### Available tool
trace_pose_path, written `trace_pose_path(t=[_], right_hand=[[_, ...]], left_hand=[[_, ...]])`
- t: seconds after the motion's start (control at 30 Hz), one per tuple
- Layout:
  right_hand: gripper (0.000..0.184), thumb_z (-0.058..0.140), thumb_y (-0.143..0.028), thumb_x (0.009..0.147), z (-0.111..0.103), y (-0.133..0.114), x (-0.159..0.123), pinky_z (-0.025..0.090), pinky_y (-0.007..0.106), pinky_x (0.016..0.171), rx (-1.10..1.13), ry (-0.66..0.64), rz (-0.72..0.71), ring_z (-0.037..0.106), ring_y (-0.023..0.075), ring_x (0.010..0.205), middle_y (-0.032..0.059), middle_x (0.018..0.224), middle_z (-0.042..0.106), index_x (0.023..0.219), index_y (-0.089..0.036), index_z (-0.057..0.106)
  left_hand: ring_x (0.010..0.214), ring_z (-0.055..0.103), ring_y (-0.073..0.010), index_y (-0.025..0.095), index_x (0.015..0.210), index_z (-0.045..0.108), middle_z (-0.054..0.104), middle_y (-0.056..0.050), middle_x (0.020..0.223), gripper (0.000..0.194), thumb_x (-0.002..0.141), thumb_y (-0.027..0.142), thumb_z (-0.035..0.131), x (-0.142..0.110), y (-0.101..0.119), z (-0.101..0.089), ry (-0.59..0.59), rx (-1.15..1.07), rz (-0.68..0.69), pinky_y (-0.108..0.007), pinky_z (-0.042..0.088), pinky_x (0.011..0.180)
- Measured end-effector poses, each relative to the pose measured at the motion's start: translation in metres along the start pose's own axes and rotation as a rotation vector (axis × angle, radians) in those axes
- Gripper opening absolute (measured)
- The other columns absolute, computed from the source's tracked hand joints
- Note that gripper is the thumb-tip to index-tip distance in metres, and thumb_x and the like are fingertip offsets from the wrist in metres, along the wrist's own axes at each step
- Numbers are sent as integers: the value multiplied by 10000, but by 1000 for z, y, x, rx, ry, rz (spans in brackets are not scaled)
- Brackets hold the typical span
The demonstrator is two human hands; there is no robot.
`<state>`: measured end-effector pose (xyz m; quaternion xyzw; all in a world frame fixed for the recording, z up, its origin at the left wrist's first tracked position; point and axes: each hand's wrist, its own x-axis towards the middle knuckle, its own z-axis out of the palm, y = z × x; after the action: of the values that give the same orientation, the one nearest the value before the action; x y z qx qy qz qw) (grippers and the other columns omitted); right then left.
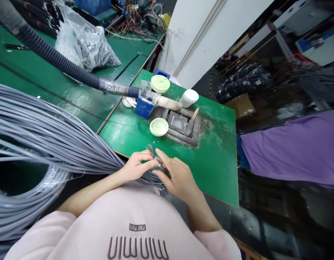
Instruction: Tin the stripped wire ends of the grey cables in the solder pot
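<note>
A grey multi-core cable (162, 168) is in front of my chest, its stripped end fanned into several thin coloured wires (150, 150). My left hand (138, 166) is closed, pinching the cable between thumb and fingers just below the bared wires. On the other side, my right hand (180, 175) lies around the same cable, with its index finger reaching up beside the wires and its thumb lower down. Part of the right-hand grip is hidden. Just beyond the wires sits a shallow pale-green dish (159, 127) on the green tabletop (210, 162).
Behind the dish stands a stained metal solder pot (179, 122), with a ribbed extraction hose (75, 70) ending over it. A white jar (189, 97), a pale-green lid (160, 83) and a blue box (144, 106) surround it. Grey cable bundles (61, 133) lie left. At right, a person's purple garment (291, 144) shows.
</note>
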<state>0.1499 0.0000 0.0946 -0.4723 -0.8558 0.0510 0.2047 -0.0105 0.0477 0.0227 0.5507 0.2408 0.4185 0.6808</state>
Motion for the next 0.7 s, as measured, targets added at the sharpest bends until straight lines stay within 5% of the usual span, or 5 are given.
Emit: trace_pose_path(t=[0.33,0.5,0.7], right_hand=[[570,478,-181,916,18,12,-8,500,282,622,111,67,62,648,165,687,70,1008,715,1458,-235,312],[408,474,-198,915,20,13,-7,487,255,634,133,122,158,630,145,661,57,887,712,1321,-185,510],[303,522,-304,871,22,47,13,373,223,458,487,241,500,447,87,431,-60,525,524,1124,-173,625]], left_hand=[[608,561,-99,129,728,683,638,-20,651,339,638,433,804,9,-5,9,176,-617,-296,-223,455,646],[647,588,-93,137,811,701,679,-23,712,271,692,368,780,10,-7,9,218,-544,-214,-215,470,680],[766,630,-134,156,1025,697,707,-60,849,325,790,380,683,8,-4,1,176,-257,-86,-248,488,722]])
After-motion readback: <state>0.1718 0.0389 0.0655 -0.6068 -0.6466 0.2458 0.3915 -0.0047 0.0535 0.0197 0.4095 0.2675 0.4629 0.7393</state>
